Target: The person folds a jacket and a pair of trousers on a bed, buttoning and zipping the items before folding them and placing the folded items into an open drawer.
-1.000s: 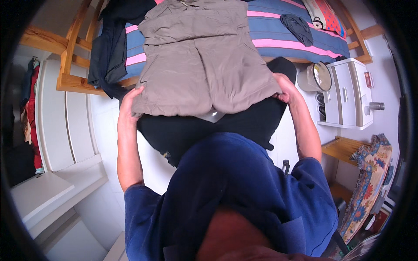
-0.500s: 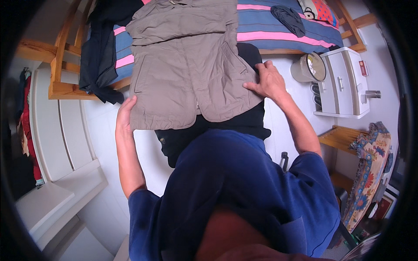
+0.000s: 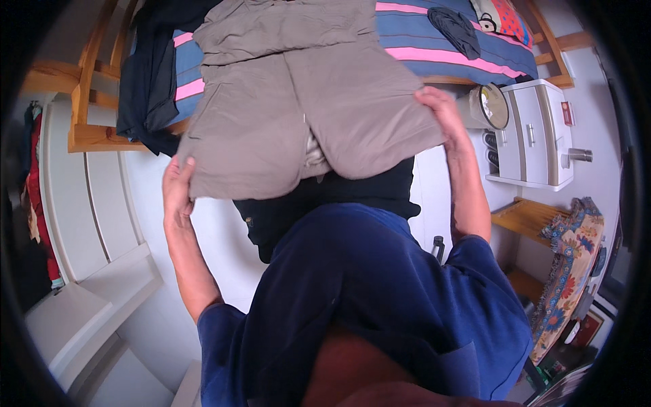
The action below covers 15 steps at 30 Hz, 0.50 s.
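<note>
Head view: both arms [image 3: 193, 271] reaching forward, brown garment [image 3: 261, 115] spread.
Left hand [image 3: 177, 190], right hand [image 3: 445, 112] pinch its lower edges; bed [image 3: 410, 37] beyond grip.

I see a plain grey-brown piece of clothing [image 3: 247, 122]. The bed cover [image 3: 413, 37] is blue with pink stripes. The shirt [image 3: 356, 251] is dark blue, the trousers [image 3: 271, 224] black. Red and blue flowers dot the cream cloth [image 3: 568, 271].
</note>
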Each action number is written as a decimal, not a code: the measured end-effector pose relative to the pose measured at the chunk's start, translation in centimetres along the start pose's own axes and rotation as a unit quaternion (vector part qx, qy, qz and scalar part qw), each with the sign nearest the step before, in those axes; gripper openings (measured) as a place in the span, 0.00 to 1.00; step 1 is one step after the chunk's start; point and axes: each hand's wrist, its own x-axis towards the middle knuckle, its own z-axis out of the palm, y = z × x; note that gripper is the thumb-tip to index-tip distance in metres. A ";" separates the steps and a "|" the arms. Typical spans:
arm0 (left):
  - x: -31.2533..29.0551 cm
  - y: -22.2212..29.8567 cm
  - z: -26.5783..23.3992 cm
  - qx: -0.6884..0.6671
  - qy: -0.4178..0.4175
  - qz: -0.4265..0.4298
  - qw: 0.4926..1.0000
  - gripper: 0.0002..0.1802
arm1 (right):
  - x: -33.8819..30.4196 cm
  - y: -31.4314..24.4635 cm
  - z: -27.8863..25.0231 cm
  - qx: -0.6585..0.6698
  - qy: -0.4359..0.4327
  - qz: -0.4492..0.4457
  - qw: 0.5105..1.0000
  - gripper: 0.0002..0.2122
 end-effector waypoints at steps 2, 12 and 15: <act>0.9 0.0 -0.4 -0.001 0.020 -0.018 1.000 0.14 | -0.7 1.1 -1.8 -0.062 0.031 0.015 0.998 0.05; -2.3 -2.3 -1.5 0.066 -0.009 -0.079 0.995 0.21 | -1.0 4.9 -5.4 -0.183 -0.014 0.064 0.981 0.06; -3.1 -2.6 -1.1 0.067 -0.026 -0.099 0.992 0.24 | -1.4 5.0 -4.9 -0.158 -0.040 0.084 0.983 0.12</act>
